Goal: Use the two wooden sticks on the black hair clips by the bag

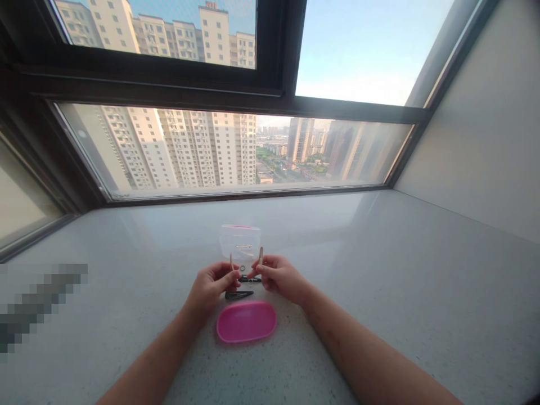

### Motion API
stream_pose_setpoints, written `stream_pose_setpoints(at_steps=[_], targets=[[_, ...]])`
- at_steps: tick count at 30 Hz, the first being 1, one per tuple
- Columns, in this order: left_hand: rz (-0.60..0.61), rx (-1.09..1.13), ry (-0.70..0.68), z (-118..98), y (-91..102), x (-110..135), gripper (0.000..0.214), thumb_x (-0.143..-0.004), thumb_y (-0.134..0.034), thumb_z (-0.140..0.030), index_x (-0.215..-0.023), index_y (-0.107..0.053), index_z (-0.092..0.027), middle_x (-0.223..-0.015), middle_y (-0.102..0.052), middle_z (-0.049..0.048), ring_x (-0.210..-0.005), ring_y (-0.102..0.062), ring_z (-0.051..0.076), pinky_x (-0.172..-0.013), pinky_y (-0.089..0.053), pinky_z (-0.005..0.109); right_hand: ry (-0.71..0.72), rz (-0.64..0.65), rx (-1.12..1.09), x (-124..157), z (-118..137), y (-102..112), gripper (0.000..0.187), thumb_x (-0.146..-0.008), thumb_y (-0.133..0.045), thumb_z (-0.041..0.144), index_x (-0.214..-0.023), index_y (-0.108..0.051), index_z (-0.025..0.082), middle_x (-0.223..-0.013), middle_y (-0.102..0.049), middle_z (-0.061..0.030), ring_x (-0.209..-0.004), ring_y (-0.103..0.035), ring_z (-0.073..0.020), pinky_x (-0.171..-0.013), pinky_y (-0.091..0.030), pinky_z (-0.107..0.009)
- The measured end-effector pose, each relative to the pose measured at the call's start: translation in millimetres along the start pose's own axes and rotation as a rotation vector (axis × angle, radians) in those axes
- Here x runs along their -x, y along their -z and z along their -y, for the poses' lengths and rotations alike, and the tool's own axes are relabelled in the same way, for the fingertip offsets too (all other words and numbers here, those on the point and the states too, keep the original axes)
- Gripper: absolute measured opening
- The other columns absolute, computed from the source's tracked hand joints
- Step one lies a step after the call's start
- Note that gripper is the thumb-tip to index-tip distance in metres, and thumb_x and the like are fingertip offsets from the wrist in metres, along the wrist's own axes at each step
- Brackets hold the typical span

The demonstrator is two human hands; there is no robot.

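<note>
Left hand [210, 288] curled, thumb and fingers pinched on a thin clear strip [231, 262] that stands up from the grip; likely a hair clip, too small to confirm. Right hand [277, 275] likewise curled, pinching a tan clip [260, 256] held upright between thumb and forefinger. Both hands meet just above the table [400, 292], fingertips near each other.

Largest to smallest on the table: pink oval lid [247, 321] lies flat, just in front of the hands, nearest the camera. Clear plastic box [239, 243] sits just behind the hands, open side not readable; small items show through its wall. Dark snap clip [238, 295] lies flat between the left hand and the pink lid. Second dark clip [250, 278] sits under the fingertips of both hands, touching or nearly so.

Window [236, 146] runs along the far edge of the table.
</note>
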State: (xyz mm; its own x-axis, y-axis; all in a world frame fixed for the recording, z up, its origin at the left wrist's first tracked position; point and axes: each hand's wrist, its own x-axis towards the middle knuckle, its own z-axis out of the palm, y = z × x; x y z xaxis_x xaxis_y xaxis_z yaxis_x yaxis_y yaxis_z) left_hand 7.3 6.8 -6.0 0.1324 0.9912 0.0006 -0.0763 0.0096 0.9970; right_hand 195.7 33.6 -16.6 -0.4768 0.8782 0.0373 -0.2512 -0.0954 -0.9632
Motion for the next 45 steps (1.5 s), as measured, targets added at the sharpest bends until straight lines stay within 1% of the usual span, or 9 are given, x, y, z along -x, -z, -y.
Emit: stream_pose_setpoints(at_steps=[3,8,13,17,23,27,32,36,45], targets=[[0.010,-0.050,-0.031,2.3,0.9,-0.6,0.025,-0.066,-0.067,-0.033,-0.078,-0.060,-0.012,-0.054,-0.059,-0.0003,-0.049,-0.054,0.011,-0.047,-0.043,0.022,-0.014,0.006,0.030,2.1,1.1,-1.4,0.030,-0.066,-0.066,0.039,-0.078,-0.056,0.013,-0.070,-0.066,-0.0055,-0.035,-0.038,-0.0036,-0.036,-0.024,-0.018],[0.018,-0.056,-0.052,5.7,1.6,-0.3,0.027,-0.066,-0.067,-0.036,-0.072,-0.054,-0.013,-0.053,-0.054,-0.0031,-0.043,-0.048,0.007,-0.041,-0.038,0.018,-0.014,0.018,0.062,5.3,1.1,-2.7,0.027,-0.071,-0.062,0.038,-0.069,-0.050,0.014,-0.056,-0.060,-0.0015,-0.034,-0.030,-0.0031,-0.036,-0.017,-0.019],[0.012,-0.011,-0.076,7.0,1.5,-0.4,0.030,-0.069,-0.062,-0.041,-0.074,-0.051,-0.014,-0.058,-0.054,-0.0016,-0.043,-0.049,0.007,-0.039,-0.037,0.018,-0.049,-0.029,0.002,6.7,0.3,-3.3,0.027,-0.072,-0.061,0.039,-0.066,-0.047,0.017,-0.039,-0.034,0.0081,-0.034,-0.020,-0.0040,-0.036,-0.010,-0.020],[0.002,0.015,-0.084,6.9,1.5,-0.4,0.031,-0.070,-0.060,-0.043,-0.075,-0.049,-0.015,-0.062,-0.057,-0.0001,-0.046,-0.053,0.009,-0.037,-0.035,0.017,-0.076,-0.027,0.008,8.1,1.3,-2.5,0.023,-0.071,-0.062,0.036,-0.068,-0.049,0.016,-0.038,-0.028,0.0089,-0.035,-0.018,-0.0045,-0.036,-0.009,-0.021],[-0.001,-0.012,-0.093,7.2,1.9,-0.9,0.030,-0.073,-0.057,-0.043,-0.080,-0.052,-0.015,-0.056,-0.053,-0.0025,-0.041,-0.048,0.007,-0.036,-0.032,0.016,-0.053,-0.017,0.097,7.1,0.0,0.0,0.024,-0.070,-0.063,0.037,-0.069,-0.056,0.014,-0.040,-0.031,0.0076,-0.036,-0.020,-0.0038,-0.037,-0.009,-0.022],[-0.041,-0.026,-0.082,5.9,1.1,-1.7,0.033,-0.072,-0.058,-0.045,-0.082,-0.055,-0.014,-0.049,-0.049,-0.0048,-0.036,-0.038,0.004,-0.034,-0.025,0.016,-0.045,-0.019,0.129,5.7,-1.2,0.4,0.028,-0.068,-0.064,0.040,-0.073,-0.060,0.012,-0.043,-0.038,0.0057,-0.037,-0.025,-0.0040,-0.037,-0.012,-0.021],[-0.116,-0.013,-0.058,3.7,0.4,-2.4,0.034,-0.068,-0.061,-0.045,-0.082,-0.057,-0.015,-0.042,-0.041,-0.0080,-0.035,-0.033,0.004,-0.035,-0.021,0.016,-0.095,0.016,0.057,4.7,-1.3,2.4,0.031,-0.068,-0.064,0.038,-0.086,-0.062,0.012,-0.055,-0.052,0.0005,-0.042,-0.039,-0.0058,-0.039,-0.022,-0.019],[-0.093,0.020,-0.044,3.5,0.9,-2.4,0.029,-0.072,-0.058,-0.044,-0.078,-0.059,-0.015,-0.042,-0.040,-0.0079,-0.034,-0.029,0.003,-0.035,-0.018,0.016,-0.111,0.030,0.017,3.7,-2.1,3.6,0.029,-0.070,-0.062,0.037,-0.085,-0.063,0.012,-0.058,-0.056,-0.0011,-0.043,-0.044,-0.0064,-0.039,-0.026,-0.019],[-0.073,0.070,-0.006,2.2,1.2,-0.7,0.024,-0.076,-0.052,-0.037,-0.081,-0.058,-0.014,-0.052,-0.049,-0.0036,-0.037,-0.036,0.004,-0.035,-0.021,0.015,-0.086,0.022,-0.003,3.8,-1.2,2.0,0.028,-0.073,-0.059,0.037,-0.084,-0.063,0.012,-0.058,-0.056,-0.0016,-0.042,-0.044,-0.0061,-0.039,-0.026,-0.019]])
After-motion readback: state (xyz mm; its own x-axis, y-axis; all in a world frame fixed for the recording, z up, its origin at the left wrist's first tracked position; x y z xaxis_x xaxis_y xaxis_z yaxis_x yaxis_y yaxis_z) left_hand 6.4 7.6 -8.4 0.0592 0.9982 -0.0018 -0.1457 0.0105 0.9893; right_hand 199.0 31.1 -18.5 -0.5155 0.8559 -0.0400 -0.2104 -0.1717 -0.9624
